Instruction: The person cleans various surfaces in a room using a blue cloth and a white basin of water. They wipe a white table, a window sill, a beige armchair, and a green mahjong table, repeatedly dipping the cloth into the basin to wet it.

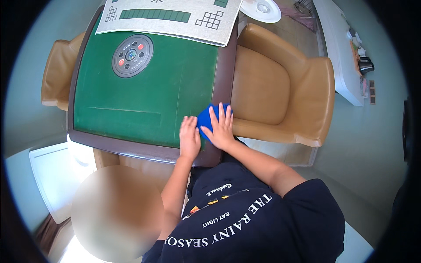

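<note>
A blue cloth (205, 119) lies bunched at the near right corner of a mahjong table (131, 98), where green felt meets the dark brown rim. On top of it rests my right hand (220, 128), palm down, its fingers spread and stretched forward over the cloth and rim. My left hand (190, 138) lies flat on the felt just left of the cloth, fingers extended, their tips close to its edge. Part of the cloth is hidden beneath the right hand.
A round control panel (132, 55) with buttons is set into the felt. A patterned table mat (164, 19) covers the far end. Tan armchairs (263, 83) flank the table. A white tray (55, 179) stands at lower left, and a kettle (365, 65) sits by the right wall.
</note>
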A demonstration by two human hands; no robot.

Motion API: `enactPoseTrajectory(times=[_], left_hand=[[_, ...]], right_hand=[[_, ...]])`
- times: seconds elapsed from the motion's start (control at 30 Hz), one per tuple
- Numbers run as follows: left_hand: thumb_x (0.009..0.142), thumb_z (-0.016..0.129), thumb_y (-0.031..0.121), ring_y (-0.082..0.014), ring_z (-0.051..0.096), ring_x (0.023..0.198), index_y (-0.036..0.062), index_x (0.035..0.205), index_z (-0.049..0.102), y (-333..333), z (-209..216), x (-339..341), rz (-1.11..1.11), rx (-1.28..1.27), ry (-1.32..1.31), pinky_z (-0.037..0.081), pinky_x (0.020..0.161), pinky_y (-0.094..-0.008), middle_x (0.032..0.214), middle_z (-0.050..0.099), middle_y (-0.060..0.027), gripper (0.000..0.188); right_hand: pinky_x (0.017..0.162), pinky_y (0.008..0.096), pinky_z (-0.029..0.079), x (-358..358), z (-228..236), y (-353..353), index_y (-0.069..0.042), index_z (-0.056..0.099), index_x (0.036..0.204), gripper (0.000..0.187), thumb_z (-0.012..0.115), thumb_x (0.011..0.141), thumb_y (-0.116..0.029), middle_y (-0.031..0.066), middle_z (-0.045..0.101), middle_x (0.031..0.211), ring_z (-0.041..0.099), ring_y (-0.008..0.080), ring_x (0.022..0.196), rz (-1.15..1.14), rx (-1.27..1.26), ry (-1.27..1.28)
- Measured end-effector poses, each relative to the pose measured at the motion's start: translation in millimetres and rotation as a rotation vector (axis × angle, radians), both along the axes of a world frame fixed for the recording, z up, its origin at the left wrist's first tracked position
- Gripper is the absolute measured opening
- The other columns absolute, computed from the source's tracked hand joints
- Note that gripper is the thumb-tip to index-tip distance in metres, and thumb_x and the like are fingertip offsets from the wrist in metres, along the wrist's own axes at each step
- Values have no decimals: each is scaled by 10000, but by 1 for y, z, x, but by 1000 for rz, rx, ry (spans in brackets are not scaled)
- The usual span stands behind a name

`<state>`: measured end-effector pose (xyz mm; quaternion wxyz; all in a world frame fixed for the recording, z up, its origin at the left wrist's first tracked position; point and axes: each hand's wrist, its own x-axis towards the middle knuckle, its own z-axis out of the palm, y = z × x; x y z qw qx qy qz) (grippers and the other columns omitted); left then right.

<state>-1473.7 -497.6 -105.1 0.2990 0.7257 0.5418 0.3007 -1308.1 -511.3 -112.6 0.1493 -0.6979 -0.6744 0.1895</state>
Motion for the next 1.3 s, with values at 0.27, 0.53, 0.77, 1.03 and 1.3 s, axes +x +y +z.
enactPoseTrajectory(times=[0.27,0.53,0.77,1.03,1.3], left_hand=[[905,651,129,-473,243,1466,44,1384,551,12,-2,-41,330,81,389,214,1183,-577,1514,419,-201,497],[950,626,368,-476,168,1482,79,1602,130,-16,-23,-92,1170,-120,522,210,1186,-575,1621,139,-277,869],[955,504,591,-363,347,1437,117,1602,139,7,-9,-95,1589,-591,166,381,1134,-450,1630,196,-171,880],[952,517,564,-380,437,1366,123,1592,173,8,-13,-94,1595,-567,253,423,1089,-465,1604,255,-156,850],[991,470,519,-393,432,1364,96,1577,222,3,-16,-96,1610,-492,212,403,1106,-458,1583,281,-187,765]], right_hand=[[1215,563,146,76,-37,179,-136,243,1589,899,614,905,-585,247,113,1640,60,502,1499,-192,137,4],[1170,673,84,51,-4,153,-83,250,1577,967,691,835,-518,292,136,1620,89,542,1481,125,162,-191],[1190,607,188,13,4,100,-232,380,1535,713,698,899,-289,259,274,1580,240,463,1470,530,68,-159],[1036,544,338,5,-36,276,-182,402,1512,600,639,961,-216,197,467,1347,433,396,1216,215,428,-215],[957,525,346,-109,-23,168,-90,442,1432,591,672,889,-120,210,524,1212,470,391,1134,497,298,31]])
